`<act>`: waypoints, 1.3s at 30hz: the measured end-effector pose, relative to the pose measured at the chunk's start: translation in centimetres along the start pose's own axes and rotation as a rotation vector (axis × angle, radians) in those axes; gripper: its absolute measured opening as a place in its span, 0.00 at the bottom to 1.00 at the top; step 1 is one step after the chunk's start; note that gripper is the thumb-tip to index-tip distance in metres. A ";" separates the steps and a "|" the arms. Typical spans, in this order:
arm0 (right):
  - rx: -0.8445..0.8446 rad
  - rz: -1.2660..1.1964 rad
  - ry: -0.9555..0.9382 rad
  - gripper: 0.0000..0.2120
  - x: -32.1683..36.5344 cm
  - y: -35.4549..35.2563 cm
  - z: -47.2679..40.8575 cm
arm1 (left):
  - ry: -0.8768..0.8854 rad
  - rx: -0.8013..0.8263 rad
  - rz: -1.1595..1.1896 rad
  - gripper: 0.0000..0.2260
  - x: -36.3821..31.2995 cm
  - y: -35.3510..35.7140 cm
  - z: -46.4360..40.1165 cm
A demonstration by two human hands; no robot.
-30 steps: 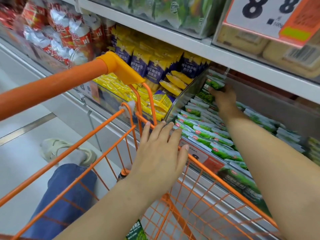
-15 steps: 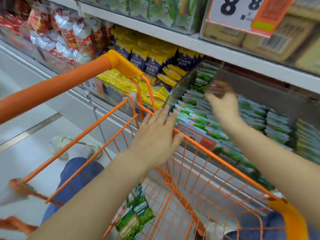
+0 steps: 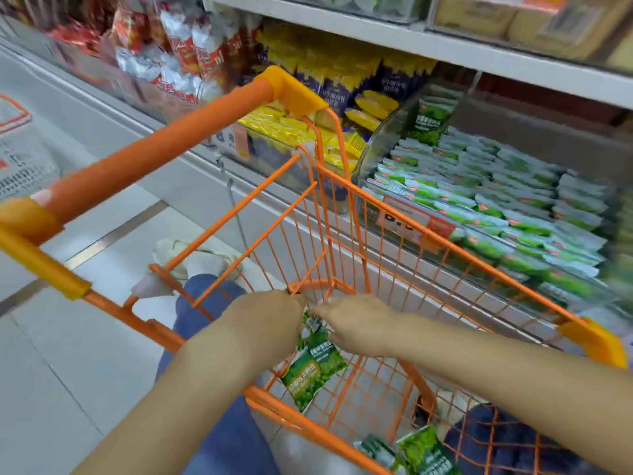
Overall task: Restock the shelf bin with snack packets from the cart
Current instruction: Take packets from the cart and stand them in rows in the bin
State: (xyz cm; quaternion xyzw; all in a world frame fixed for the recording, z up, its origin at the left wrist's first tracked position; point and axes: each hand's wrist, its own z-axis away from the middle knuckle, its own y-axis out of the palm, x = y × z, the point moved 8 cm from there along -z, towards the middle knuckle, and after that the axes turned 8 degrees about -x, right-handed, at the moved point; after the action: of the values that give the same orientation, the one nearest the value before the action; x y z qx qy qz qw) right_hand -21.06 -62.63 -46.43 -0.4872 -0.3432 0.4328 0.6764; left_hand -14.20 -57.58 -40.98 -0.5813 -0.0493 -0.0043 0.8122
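Observation:
Both my hands are down inside the orange cart [image 3: 442, 241]. My left hand [image 3: 270, 320] and my right hand [image 3: 356, 323] meet at the top edge of a green snack packet [image 3: 315, 368], which hangs tilted over the cart's mesh floor. The fingers of both hands curl round that top edge, which is partly hidden between them. Two more green packets [image 3: 421, 450] lie at the cart's near end. The clear shelf bin [image 3: 380, 138] at the right holds several rows of the same green packets [image 3: 479, 200], with one packet [image 3: 430, 121] upright at its back left.
The cart handle [image 3: 154, 159] crosses the left of the view. A neighbouring bin of yellow and purple packets [image 3: 284, 132] stands left of the green bin, with red and silver bags [image 3: 178, 56] further left. A white shelf edge [image 3: 445, 46] runs above. My knee and shoe show below.
My right hand left the shelf bin and came down into the cart. My left hand dropped from the cart rim to the packet. The view tilted downward.

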 end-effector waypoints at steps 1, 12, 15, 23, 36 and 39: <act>0.005 0.025 -0.037 0.22 0.6 1.1 -0.9 | -0.003 0.017 0.031 0.15 -0.2 0.3 -0.1; -0.113 0.234 -0.212 0.13 2.3 1.5 -1.8 | 0.007 -0.042 0.180 0.16 -0.2 -0.8 -0.3; -0.193 -0.193 0.092 0.11 -1.9 -1.4 0.7 | -0.015 -0.218 0.199 0.13 -0.1 -2.8 0.1; -0.279 -1.725 0.495 0.15 -5.4 -6.8 7.1 | 0.290 -0.416 0.622 0.32 -2.8 -6.3 1.4; -0.847 -1.462 0.263 0.12 -8.4 -11.6 10.2 | 0.108 -0.390 1.451 0.06 -4.0 -10.7 -1.1; -0.870 -1.447 0.232 0.06 -8.8 -12.3 10.9 | 0.097 -0.369 1.434 0.05 -4.7 -11.2 -2.2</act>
State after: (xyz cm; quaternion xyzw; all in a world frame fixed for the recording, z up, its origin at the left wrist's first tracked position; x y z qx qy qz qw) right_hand -31.04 -68.59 -31.93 -0.4058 -0.6343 -0.3293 0.5698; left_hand -19.48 -63.48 -31.52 -0.5969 0.3797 0.4934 0.5060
